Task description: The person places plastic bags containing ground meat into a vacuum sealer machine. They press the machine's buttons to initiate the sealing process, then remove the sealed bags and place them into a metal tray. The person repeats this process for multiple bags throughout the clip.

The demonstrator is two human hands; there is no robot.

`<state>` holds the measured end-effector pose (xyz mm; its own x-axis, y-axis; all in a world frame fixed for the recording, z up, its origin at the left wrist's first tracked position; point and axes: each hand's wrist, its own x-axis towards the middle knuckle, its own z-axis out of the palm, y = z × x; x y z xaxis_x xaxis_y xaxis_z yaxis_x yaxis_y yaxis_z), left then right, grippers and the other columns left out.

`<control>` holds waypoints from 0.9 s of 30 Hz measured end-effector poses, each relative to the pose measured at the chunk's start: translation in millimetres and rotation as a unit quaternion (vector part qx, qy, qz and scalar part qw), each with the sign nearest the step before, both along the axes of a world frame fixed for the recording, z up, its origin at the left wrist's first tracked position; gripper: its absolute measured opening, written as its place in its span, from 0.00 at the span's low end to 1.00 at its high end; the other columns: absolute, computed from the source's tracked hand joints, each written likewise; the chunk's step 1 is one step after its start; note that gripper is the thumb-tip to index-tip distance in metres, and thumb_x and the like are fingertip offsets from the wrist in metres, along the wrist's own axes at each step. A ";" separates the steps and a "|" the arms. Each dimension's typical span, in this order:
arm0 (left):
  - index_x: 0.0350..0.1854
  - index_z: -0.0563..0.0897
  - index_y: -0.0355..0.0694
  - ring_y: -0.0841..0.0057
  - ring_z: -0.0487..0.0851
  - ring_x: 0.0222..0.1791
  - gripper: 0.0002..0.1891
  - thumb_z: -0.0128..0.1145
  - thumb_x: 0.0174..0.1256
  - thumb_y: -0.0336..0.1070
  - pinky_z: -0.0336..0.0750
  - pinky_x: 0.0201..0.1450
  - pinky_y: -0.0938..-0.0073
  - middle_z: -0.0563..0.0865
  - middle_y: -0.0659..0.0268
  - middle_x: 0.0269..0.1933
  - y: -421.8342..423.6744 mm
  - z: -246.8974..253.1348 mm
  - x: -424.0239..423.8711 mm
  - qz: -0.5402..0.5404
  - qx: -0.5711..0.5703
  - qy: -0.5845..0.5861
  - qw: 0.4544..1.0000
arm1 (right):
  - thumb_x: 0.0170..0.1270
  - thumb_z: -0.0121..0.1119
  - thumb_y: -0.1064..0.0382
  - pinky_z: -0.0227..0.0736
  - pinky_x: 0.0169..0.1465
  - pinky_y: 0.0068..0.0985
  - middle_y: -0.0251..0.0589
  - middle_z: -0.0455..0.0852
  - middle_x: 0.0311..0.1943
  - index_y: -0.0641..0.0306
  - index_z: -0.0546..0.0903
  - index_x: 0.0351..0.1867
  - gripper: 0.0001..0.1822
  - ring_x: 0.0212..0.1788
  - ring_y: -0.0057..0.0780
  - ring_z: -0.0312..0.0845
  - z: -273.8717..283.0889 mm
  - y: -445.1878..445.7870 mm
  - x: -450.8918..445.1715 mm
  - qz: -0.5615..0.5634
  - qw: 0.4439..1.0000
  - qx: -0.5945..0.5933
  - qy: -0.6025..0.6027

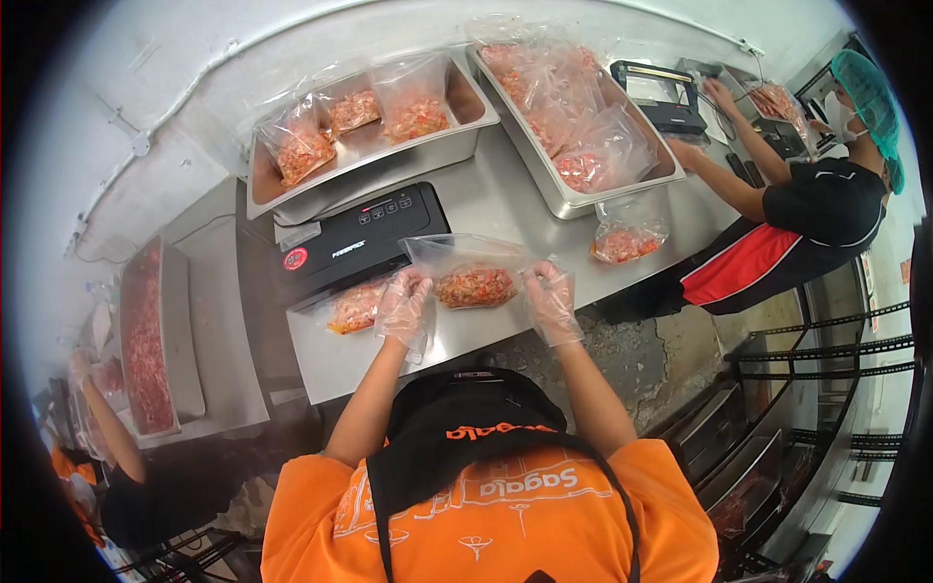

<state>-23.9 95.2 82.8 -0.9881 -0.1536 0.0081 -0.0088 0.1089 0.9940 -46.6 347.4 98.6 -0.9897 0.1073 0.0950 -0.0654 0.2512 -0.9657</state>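
A clear plastic bag of chopped meat and vegetable mix (pixel 477 286) rests on the steel table in front of me. My left hand (pixel 403 304), in a clear disposable glove, pinches the bag's left edge. At the other side my gloved right hand (pixel 552 297) grips the right edge, so the bag's upper film spreads between both hands. Another filled bag (pixel 355 307) lies partly behind my left hand, against the front of a black vacuum sealer (pixel 364 237). The sealer's lid is down and a small red light shows on its panel.
Behind the sealer stands a deep steel pan (pixel 372 164) with several filled bags. A second steel pan (pixel 627 186), fuller, sits right of it, with a bag (pixel 627 244) before it. A co-worker (pixel 816 197) uses another sealer (pixel 660 98). Far left is a meat-filled pan (pixel 186 350).
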 end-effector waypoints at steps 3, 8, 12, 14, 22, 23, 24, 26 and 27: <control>0.50 0.80 0.36 0.78 0.80 0.47 0.13 0.55 0.70 0.39 0.72 0.54 0.76 0.85 0.67 0.42 -9.4 3.7 -6.6 -0.049 -0.006 -0.048 0.998 | 0.65 0.58 0.63 0.69 0.42 0.24 0.32 0.78 0.28 0.65 0.81 0.36 0.07 0.35 0.21 0.72 4.9 6.2 -3.2 -0.005 0.994 -0.082 -0.074; 0.49 0.82 0.36 0.78 0.80 0.49 0.14 0.55 0.70 0.41 0.71 0.56 0.77 0.84 0.68 0.47 -21.1 -22.0 -9.2 -0.055 0.182 -0.008 0.982 | 0.65 0.58 0.62 0.70 0.43 0.25 0.33 0.80 0.31 0.66 0.81 0.39 0.09 0.36 0.20 0.73 15.8 13.2 -3.2 0.039 0.996 -0.039 -0.068; 0.50 0.82 0.36 0.79 0.80 0.47 0.14 0.54 0.71 0.40 0.71 0.56 0.76 0.84 0.68 0.47 -16.8 1.2 -7.6 -0.070 0.080 0.022 0.994 | 0.62 0.60 0.63 0.72 0.43 0.27 0.42 0.85 0.33 0.69 0.83 0.40 0.10 0.37 0.27 0.78 23.1 4.8 1.3 0.068 0.978 0.154 0.119; 0.50 0.81 0.36 0.79 0.80 0.48 0.13 0.53 0.72 0.39 0.72 0.56 0.76 0.84 0.67 0.47 -15.6 -4.9 -8.7 -0.075 0.066 0.023 0.995 | 0.61 0.61 0.65 0.73 0.43 0.28 0.45 0.85 0.33 0.69 0.83 0.38 0.09 0.37 0.31 0.80 12.2 -0.8 0.7 0.044 0.995 0.072 0.060; 0.51 0.80 0.35 0.77 0.80 0.49 0.13 0.52 0.72 0.37 0.73 0.56 0.75 0.85 0.66 0.47 -10.2 -11.1 -15.3 -0.067 0.057 0.003 0.996 | 0.65 0.56 0.66 0.70 0.46 0.26 0.39 0.83 0.31 0.68 0.82 0.34 0.07 0.38 0.26 0.76 -14.8 -0.6 -11.8 0.000 0.999 0.045 -0.008; 0.51 0.80 0.35 0.77 0.80 0.49 0.13 0.53 0.72 0.37 0.73 0.55 0.75 0.85 0.65 0.47 -9.2 -9.5 -16.8 -0.079 0.021 -0.004 0.997 | 0.64 0.57 0.67 0.71 0.43 0.27 0.42 0.83 0.30 0.68 0.82 0.34 0.07 0.35 0.28 0.77 -19.5 -0.3 -13.5 -0.007 0.999 0.035 0.007; 0.51 0.80 0.36 0.77 0.81 0.48 0.13 0.53 0.72 0.37 0.73 0.54 0.76 0.85 0.65 0.46 -7.4 -1.7 -17.5 -0.091 -0.015 -0.012 0.996 | 0.63 0.57 0.67 0.71 0.40 0.28 0.44 0.84 0.28 0.68 0.82 0.34 0.06 0.32 0.29 0.78 -19.7 -0.9 -14.5 -0.013 0.999 0.025 0.023; 0.49 0.80 0.36 0.77 0.81 0.46 0.12 0.54 0.71 0.36 0.73 0.52 0.76 0.85 0.65 0.44 -5.5 -2.5 -19.1 -0.103 -0.055 -0.017 0.993 | 0.63 0.57 0.68 0.71 0.40 0.27 0.44 0.84 0.27 0.68 0.82 0.34 0.06 0.32 0.28 0.77 -19.6 0.2 -15.7 -0.007 1.000 0.014 0.007; 0.48 0.81 0.36 0.77 0.81 0.44 0.11 0.54 0.70 0.36 0.74 0.50 0.76 0.85 0.65 0.43 -3.8 -6.2 -20.6 -0.103 -0.059 -0.015 0.993 | 0.63 0.57 0.69 0.71 0.40 0.26 0.44 0.83 0.27 0.67 0.82 0.35 0.05 0.32 0.27 0.76 -17.2 0.1 -15.9 -0.004 1.000 0.009 -0.001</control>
